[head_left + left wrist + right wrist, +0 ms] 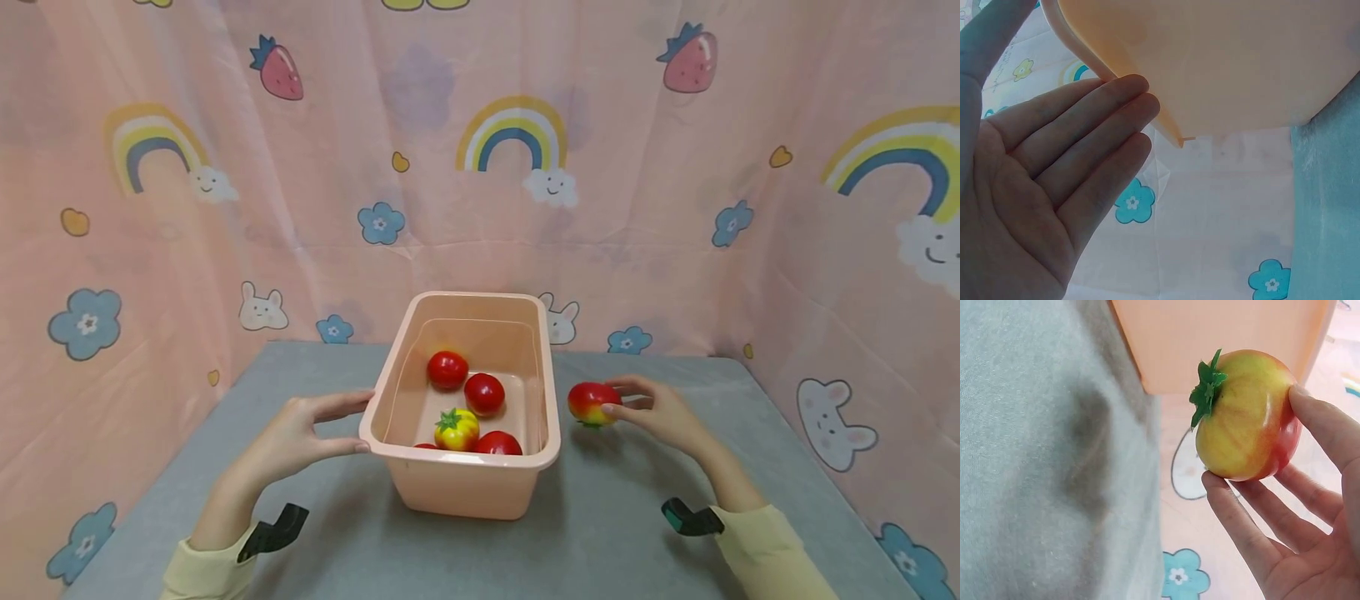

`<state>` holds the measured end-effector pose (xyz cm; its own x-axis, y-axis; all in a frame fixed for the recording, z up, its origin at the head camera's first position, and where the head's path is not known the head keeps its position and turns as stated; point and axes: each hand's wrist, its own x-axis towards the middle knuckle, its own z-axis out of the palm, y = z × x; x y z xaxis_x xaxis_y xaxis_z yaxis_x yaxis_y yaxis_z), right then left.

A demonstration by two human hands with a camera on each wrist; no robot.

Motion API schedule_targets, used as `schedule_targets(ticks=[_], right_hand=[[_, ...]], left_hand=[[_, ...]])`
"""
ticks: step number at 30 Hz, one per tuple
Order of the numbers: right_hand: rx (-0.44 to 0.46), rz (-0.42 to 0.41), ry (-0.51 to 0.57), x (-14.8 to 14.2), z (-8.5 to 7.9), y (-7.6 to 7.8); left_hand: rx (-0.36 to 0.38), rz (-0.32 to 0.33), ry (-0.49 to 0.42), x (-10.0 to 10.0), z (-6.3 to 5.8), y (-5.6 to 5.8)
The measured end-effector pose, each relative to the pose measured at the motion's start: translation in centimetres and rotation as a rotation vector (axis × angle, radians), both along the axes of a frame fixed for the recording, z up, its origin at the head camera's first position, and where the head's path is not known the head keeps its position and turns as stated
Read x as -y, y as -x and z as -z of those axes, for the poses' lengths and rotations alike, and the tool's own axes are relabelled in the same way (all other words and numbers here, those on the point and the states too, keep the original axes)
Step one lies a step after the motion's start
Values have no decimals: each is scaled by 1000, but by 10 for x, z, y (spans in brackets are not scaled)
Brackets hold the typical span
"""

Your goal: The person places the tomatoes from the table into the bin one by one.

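My right hand (660, 414) pinches a red and yellow tomato (591, 403) between thumb and fingertips, just right of a peach plastic bin (465, 487). In the right wrist view the tomato (1241, 425) shows its yellow side and green leafy top, raised off the table. My left hand (300, 437) touches the bin's left rim with nearly straight fingers, and its palm (1022, 206) faces the left wrist camera. Inside the bin lie several tomatoes: red ones (447, 370) and a yellow one (457, 429) with green leaves upward. The near wall partly hides the front ones.
A grey cloth-covered table (330, 542) lies under the bin. Behind and at the sides hangs a pink curtain (322, 200) printed with rainbows, flowers and rabbits. Dark straps (273, 533) sit on both wrists.
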<state>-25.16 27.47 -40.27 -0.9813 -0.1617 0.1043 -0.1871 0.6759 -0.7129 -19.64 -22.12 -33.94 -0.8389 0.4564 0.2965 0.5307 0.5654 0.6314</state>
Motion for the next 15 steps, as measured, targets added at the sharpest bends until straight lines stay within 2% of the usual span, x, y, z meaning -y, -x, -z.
schedule_targets(ticks=[15], right_hand=[[-73, -8, -10, -1, -21, -17]], left_hand=[[0, -9, 10, 0, 0, 0]])
